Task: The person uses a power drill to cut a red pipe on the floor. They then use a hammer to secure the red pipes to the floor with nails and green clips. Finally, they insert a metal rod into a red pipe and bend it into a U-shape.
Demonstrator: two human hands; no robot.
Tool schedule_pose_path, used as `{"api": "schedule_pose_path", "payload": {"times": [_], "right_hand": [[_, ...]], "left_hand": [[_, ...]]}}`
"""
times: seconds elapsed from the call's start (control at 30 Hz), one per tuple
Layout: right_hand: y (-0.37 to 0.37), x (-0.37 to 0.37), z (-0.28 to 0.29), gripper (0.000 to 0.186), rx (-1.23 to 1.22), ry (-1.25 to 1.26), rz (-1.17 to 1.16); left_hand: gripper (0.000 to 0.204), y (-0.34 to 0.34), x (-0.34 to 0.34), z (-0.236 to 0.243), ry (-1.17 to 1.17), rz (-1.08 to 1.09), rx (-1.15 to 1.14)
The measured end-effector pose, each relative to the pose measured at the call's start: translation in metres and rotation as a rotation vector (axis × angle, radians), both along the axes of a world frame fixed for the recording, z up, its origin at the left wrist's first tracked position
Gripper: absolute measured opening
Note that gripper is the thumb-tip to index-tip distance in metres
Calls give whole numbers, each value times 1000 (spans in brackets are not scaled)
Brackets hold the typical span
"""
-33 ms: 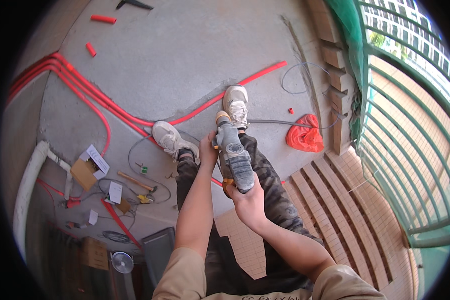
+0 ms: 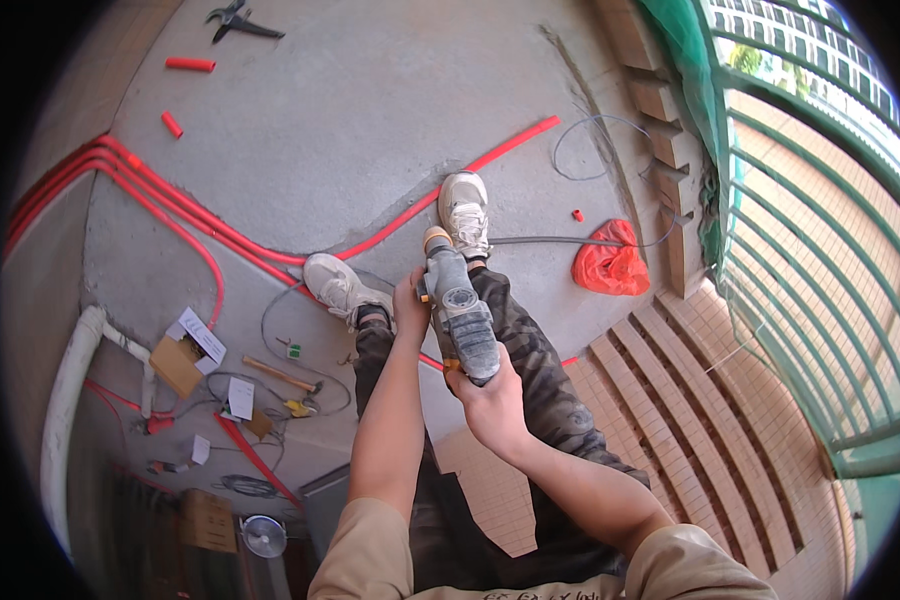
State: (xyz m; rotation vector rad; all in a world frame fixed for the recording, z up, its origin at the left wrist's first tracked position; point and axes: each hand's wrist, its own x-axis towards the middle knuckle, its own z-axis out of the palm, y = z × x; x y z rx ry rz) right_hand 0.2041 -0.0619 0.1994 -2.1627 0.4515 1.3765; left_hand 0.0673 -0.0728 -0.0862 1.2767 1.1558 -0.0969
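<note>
A dusty grey rotary hammer (image 2: 460, 300) with orange parts is held in front of my legs, its tan front end pointing away from me beside my right shoe. My left hand (image 2: 411, 305) is closed at the left side of its front, where the tool's body hides most of the fingers. My right hand (image 2: 492, 400) is wrapped round the rear grip. Past the hammer's tip, red conduit pipes (image 2: 395, 222) run along the concrete floor, passing by both shoes. Whether the hammer's tip touches anything cannot be seen.
At the right lie a red plastic bag (image 2: 612, 262) and a grey cable (image 2: 550, 240), near a green railing (image 2: 820, 220) with netting. On the left are an opened cardboard box (image 2: 176, 366), a hammer (image 2: 282, 374), and a white drainpipe (image 2: 68, 400). Pliers-like black tool (image 2: 245, 24) lies far off.
The view has shifted slightly, showing more of the black tool at the far left. Both hands keep their hold on the rotary hammer, and its pose is nearly the same.
</note>
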Motion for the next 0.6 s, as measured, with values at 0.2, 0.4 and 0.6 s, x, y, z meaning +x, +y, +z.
{"api": "schedule_pose_path", "payload": {"times": [0.2,0.4,0.6], "right_hand": [[-28,1,-6,39,-27,-115,7],[-28,4,-6,46,52,-42,-104],[-27,1,-17,37,143,-4,-156]], "left_hand": [[29,20,11,8,28,129,-497],[28,69,-3,8,98,-31,-507],[27,114,15,6,205,-156,-613]]}}
